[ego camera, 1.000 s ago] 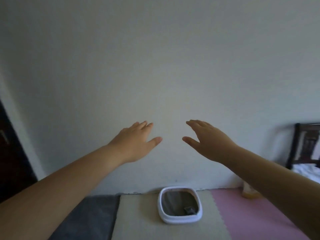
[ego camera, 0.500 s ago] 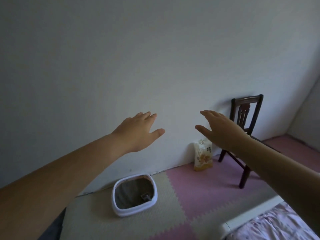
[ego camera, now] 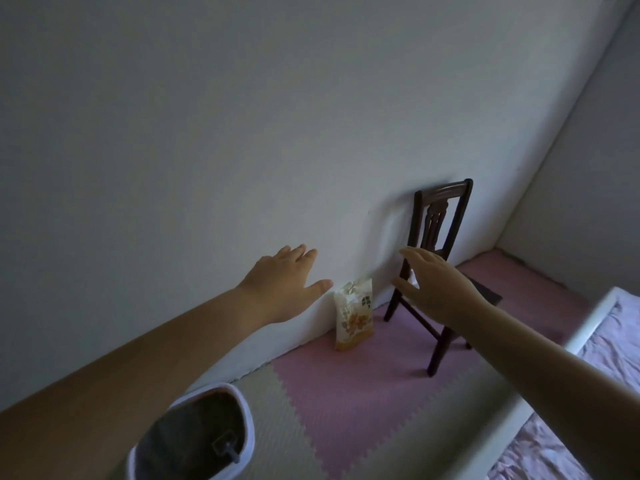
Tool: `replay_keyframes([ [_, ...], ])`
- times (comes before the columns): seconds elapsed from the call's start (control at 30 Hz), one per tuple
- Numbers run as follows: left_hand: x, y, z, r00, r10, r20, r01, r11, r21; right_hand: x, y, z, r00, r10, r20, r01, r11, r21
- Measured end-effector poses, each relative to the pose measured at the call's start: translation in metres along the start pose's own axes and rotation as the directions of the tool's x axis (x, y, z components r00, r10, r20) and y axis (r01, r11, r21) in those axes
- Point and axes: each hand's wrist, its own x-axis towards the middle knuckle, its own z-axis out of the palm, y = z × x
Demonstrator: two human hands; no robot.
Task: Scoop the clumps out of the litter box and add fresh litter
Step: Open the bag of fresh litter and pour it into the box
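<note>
White litter box point(ego camera: 250, 434), near left, holds the scoop point(ego camera: 224, 448). Left hand point(ego camera: 280, 285) and right hand point(ego camera: 437, 289) hover empty, fingers straight; best to grip the scoop's handle first, bag point(ego camera: 355, 315) later.

Glossy dark wooden chair point(ego camera: 437, 230), smooth white plastic litter box point(ego camera: 246, 424), printed bag point(ego camera: 354, 315), matt foam floor mats point(ego camera: 346, 389).
</note>
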Motion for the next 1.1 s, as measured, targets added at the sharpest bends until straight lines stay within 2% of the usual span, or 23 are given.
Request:
replay_keyframes([
  [0.2, 0.120, -0.004, 0.040, 0.994, 0.104, 0.037, -0.104, 0.995, -0.008, 0.071, 0.049, 0.048, 0.997, 0.081, 0.019, -0.082, 0.996, 0.024],
  [0.37, 0.198, -0.019, 0.071, 0.989, 0.147, 0.030, -0.148, 0.987, 0.061, 0.141, 0.098, 0.075, 0.995, 0.091, 0.045, -0.093, 0.995, 0.040],
  [0.47, 0.238, -0.021, 0.087, 0.988, 0.153, 0.003, -0.153, 0.988, 0.020, 0.188, 0.127, 0.090, 0.994, 0.093, 0.057, -0.097, 0.992, 0.081],
  [0.73, 0.356, -0.016, 0.136, 0.999, 0.048, -0.007, -0.048, 0.996, -0.071, 0.310, 0.192, 0.138, 0.989, 0.033, 0.141, -0.052, 0.990, 0.128],
  [1.1, 0.466, -0.037, 0.207, 0.998, -0.056, 0.032, 0.060, 0.987, -0.151, 0.418, 0.241, 0.203, 0.966, -0.018, 0.257, -0.012, 0.993, 0.117],
])
